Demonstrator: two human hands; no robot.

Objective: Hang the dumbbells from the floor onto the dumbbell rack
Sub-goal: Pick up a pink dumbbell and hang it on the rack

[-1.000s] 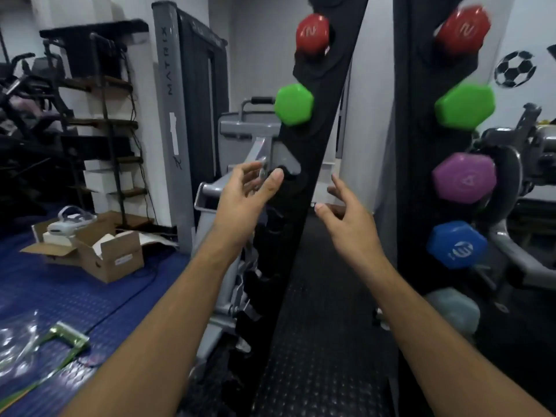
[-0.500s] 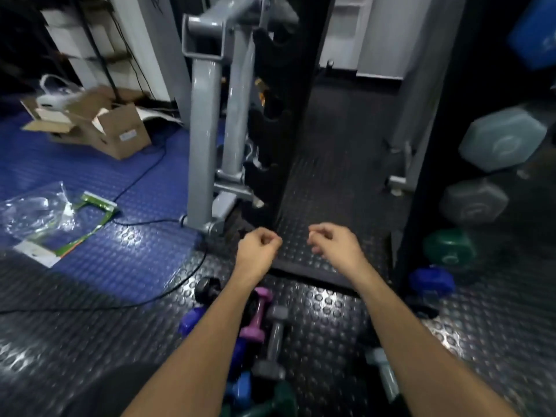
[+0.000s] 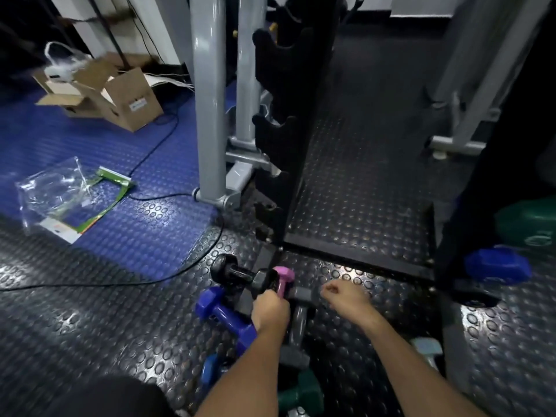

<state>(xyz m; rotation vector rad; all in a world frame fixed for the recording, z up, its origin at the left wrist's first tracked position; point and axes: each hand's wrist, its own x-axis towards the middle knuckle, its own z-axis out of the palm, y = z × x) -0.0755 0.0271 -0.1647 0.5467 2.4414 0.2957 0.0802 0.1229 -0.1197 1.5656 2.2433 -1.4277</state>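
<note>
Several dumbbells lie in a heap on the studded black floor below the rack. My left hand (image 3: pixel 270 308) grips the handle of the pink dumbbell (image 3: pixel 283 277). Around it lie a black dumbbell (image 3: pixel 237 270), a blue dumbbell (image 3: pixel 221 313), a grey dumbbell (image 3: pixel 298 322) and a dark green dumbbell (image 3: pixel 301 392). My right hand (image 3: pixel 346 296) hovers just right of the grey one, fingers curled, holding nothing. The black rack's left upright (image 3: pixel 282 145) shows bare cradles. On its right upright (image 3: pixel 478 191) hang a blue dumbbell (image 3: pixel 496 266) and a green dumbbell (image 3: pixel 532 224).
A grey machine frame (image 3: pixel 209 115) stands directly left of the rack. An open cardboard box (image 3: pixel 120 94) and a clear plastic bag (image 3: pixel 66 194) lie on the blue mat. A black cable (image 3: pixel 168 273) runs across the floor. A pale blue dumbbell (image 3: pixel 427 349) lies at the right.
My view has dropped from the rack's upper pegs to the floor. Both hands came down, and my left hand has taken hold of the pink dumbbell.
</note>
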